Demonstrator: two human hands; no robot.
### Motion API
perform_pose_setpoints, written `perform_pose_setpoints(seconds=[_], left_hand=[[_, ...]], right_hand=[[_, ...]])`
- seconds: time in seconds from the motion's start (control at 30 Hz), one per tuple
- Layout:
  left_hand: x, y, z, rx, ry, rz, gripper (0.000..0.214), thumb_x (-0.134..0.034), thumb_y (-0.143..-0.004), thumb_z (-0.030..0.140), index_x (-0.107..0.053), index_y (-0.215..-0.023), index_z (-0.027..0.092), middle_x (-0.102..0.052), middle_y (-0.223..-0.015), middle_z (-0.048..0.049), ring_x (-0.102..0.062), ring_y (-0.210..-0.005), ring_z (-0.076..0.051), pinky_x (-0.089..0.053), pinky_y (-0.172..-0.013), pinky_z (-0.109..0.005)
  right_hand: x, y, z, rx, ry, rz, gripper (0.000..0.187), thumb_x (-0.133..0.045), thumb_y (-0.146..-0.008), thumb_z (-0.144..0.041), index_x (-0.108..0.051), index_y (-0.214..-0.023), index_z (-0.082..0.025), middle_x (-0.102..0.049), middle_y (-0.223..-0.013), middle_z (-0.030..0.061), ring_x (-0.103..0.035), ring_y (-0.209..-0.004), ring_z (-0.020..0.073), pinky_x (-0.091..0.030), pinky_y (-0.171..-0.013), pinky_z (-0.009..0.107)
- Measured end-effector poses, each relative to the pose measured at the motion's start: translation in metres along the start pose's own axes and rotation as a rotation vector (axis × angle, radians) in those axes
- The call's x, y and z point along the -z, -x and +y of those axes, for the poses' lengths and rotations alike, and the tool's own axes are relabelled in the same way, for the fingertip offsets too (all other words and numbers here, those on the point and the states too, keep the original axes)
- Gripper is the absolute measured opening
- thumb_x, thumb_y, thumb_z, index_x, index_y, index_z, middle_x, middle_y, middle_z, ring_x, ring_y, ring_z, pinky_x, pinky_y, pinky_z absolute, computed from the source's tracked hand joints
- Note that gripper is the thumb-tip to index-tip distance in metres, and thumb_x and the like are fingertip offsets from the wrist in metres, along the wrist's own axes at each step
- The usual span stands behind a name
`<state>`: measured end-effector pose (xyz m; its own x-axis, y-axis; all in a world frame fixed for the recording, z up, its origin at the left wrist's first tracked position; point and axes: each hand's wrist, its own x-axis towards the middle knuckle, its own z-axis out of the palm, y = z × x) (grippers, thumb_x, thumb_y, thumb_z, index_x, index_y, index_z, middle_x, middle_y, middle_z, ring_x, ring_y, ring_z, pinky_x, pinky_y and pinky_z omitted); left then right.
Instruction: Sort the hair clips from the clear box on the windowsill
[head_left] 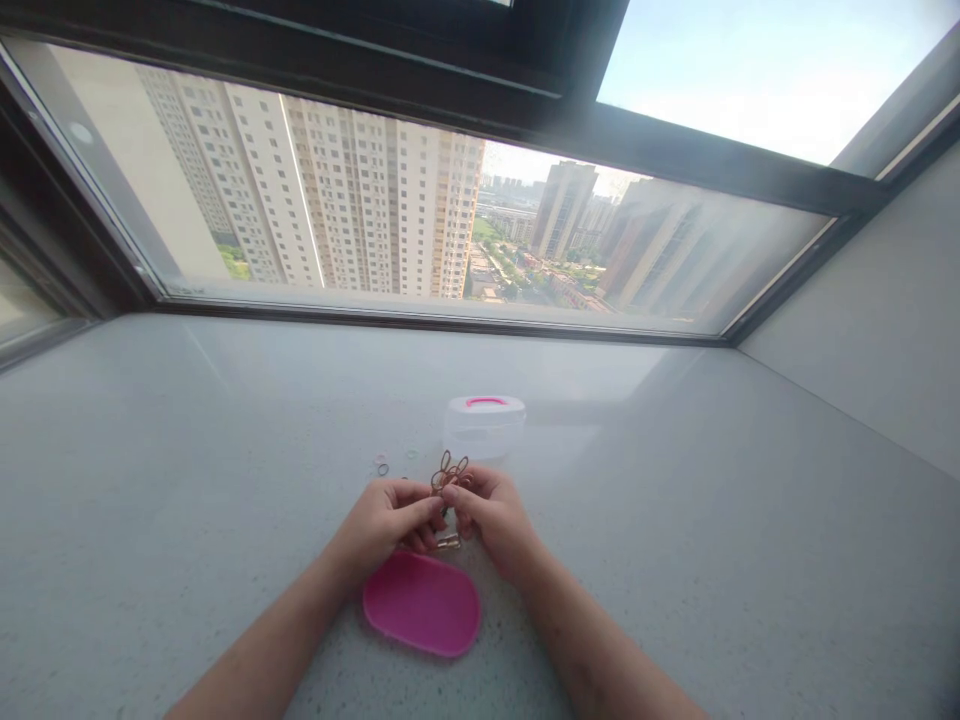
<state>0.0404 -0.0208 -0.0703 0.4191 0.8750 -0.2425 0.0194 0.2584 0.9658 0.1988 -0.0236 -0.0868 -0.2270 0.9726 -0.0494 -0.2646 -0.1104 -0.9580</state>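
Note:
My left hand [390, 522] and my right hand [491, 512] meet over the grey sill, fingers pinched together on a small bunch of thin brownish elastic bands [448, 470] that loops up above my fingertips. Small gold-coloured pieces [448, 542] hang or lie just below my fingers; I cannot tell which. A pink oval lid [422, 603] lies flat under my wrists. A clear oval box with a pink handle [484, 424] stands just beyond my hands.
A few tiny loose bands [382, 466] lie on the sill left of the box. The wide grey window sill [187, 500] ends at a dark-framed window [450, 320] ahead and a wall [885, 320] on the right.

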Motion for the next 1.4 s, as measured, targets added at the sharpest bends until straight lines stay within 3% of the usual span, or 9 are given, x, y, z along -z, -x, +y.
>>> perform_pose_setpoints(seconds=[0.2,0.3,0.43,0.7,0.8,0.93,1.03,1.17,1.4], left_hand=[[0.000,0.000,-0.001,0.000,0.025,0.013,0.025,-0.064,-0.074,0.036,-0.068,-0.069,0.011,-0.061,-0.052,-0.0010,-0.054,-0.044,-0.009,-0.038,-0.041,-0.016],[0.001,-0.002,-0.004,0.009,0.061,0.028,0.024,-0.068,-0.071,0.034,-0.068,-0.080,0.011,-0.064,-0.057,-0.0015,-0.055,-0.045,-0.009,-0.040,-0.042,-0.016],[0.003,-0.004,-0.007,0.034,0.139,0.094,0.042,-0.072,-0.066,0.033,-0.062,-0.101,0.012,-0.067,-0.067,-0.0036,-0.056,-0.048,-0.009,-0.042,-0.042,-0.017],[0.003,-0.003,-0.006,-0.001,0.124,0.157,0.024,-0.064,-0.073,0.036,-0.062,-0.077,0.012,-0.062,-0.061,-0.0012,-0.047,-0.041,-0.007,-0.036,-0.039,-0.017],[0.008,-0.001,-0.006,-0.158,-0.092,0.320,0.024,-0.060,-0.076,0.037,-0.062,-0.073,0.014,-0.060,-0.059,-0.0009,-0.047,-0.044,-0.009,-0.035,-0.042,-0.019],[0.017,-0.001,-0.009,-0.379,-0.653,0.615,0.024,-0.054,-0.079,0.035,-0.067,-0.089,0.017,-0.061,-0.077,-0.0037,-0.055,-0.070,-0.018,-0.044,-0.066,-0.028],[0.018,-0.003,-0.012,-0.445,-0.988,0.575,0.030,-0.048,-0.083,0.034,-0.064,-0.105,0.021,-0.057,-0.091,-0.0064,-0.054,-0.087,-0.022,-0.042,-0.080,-0.035],[0.012,-0.002,-0.014,-0.413,-1.228,0.502,0.031,-0.046,-0.085,0.037,-0.062,-0.109,0.027,-0.056,-0.098,-0.0073,-0.052,-0.089,-0.024,-0.040,-0.080,-0.036],[0.012,-0.001,-0.011,-0.433,-1.196,0.533,0.017,-0.052,-0.081,0.030,-0.062,-0.086,0.018,-0.062,-0.089,-0.0077,-0.053,-0.086,-0.024,-0.040,-0.080,-0.035]], right_hand=[[0.001,0.000,-0.001,-0.047,-0.002,-0.054,0.022,-0.066,-0.072,-0.033,-0.067,-0.076,-0.011,-0.055,-0.054,-0.0011,-0.041,-0.043,0.0065,-0.034,-0.041,0.019],[0.003,-0.002,0.000,-0.051,-0.069,0.010,0.022,-0.065,-0.073,-0.033,-0.066,-0.075,-0.011,-0.047,-0.048,-0.0038,-0.037,-0.040,0.0057,-0.030,-0.038,0.018],[0.006,-0.006,0.001,-0.080,-0.261,0.149,0.022,-0.068,-0.070,-0.031,-0.065,-0.080,-0.011,-0.043,-0.050,-0.0052,-0.031,-0.039,0.0040,-0.025,-0.035,0.017],[0.007,-0.006,-0.002,-0.091,-0.351,0.138,0.022,-0.068,-0.072,-0.031,-0.064,-0.080,-0.011,-0.046,-0.056,-0.0042,-0.032,-0.040,0.0027,-0.025,-0.035,0.015],[0.007,-0.007,-0.001,-0.089,-0.376,0.127,0.025,-0.065,-0.073,-0.037,-0.061,-0.081,-0.013,-0.050,-0.059,-0.0033,-0.036,-0.039,0.0034,-0.029,-0.035,0.016],[0.009,-0.009,0.002,-0.093,-0.352,0.102,0.030,-0.061,-0.075,-0.043,-0.057,-0.082,-0.015,-0.062,-0.066,0.0021,-0.046,-0.039,0.0068,-0.035,-0.035,0.019],[0.010,-0.009,0.004,-0.090,-0.353,0.081,0.029,-0.061,-0.075,-0.042,-0.056,-0.080,-0.014,-0.065,-0.067,0.0042,-0.049,-0.039,0.0076,-0.037,-0.036,0.019],[0.009,-0.009,0.005,-0.090,-0.363,0.073,0.026,-0.062,-0.075,-0.038,-0.058,-0.080,-0.013,-0.064,-0.065,0.0036,-0.049,-0.040,0.0067,-0.038,-0.038,0.018],[0.009,-0.009,0.006,-0.093,-0.336,0.067,0.021,-0.064,-0.074,-0.032,-0.060,-0.081,-0.012,-0.064,-0.065,0.0030,-0.048,-0.041,0.0056,-0.037,-0.039,0.016]])
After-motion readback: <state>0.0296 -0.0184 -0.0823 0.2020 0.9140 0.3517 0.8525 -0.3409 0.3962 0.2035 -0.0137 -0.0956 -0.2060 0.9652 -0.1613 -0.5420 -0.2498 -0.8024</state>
